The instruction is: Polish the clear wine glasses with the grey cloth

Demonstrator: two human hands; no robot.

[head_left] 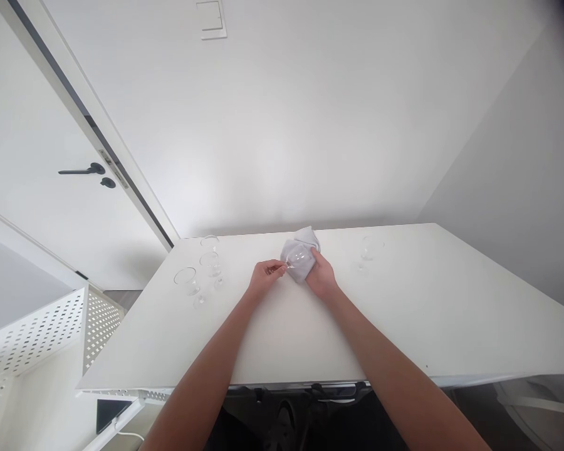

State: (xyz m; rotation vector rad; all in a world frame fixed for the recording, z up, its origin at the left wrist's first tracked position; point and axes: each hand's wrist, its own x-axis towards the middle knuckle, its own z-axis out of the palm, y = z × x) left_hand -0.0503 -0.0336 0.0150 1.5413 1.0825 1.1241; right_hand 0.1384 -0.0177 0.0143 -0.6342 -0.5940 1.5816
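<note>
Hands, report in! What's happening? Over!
Left hand holding glass by stem. Right hand holding cloth against glass. Other glasses standing apart, out of the way.

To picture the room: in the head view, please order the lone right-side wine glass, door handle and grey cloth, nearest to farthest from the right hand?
1. Grey cloth: held in the right hand.
2. Lone wine glass: on the white table, rightward.
3. Door handle: far off, upper left.
</note>
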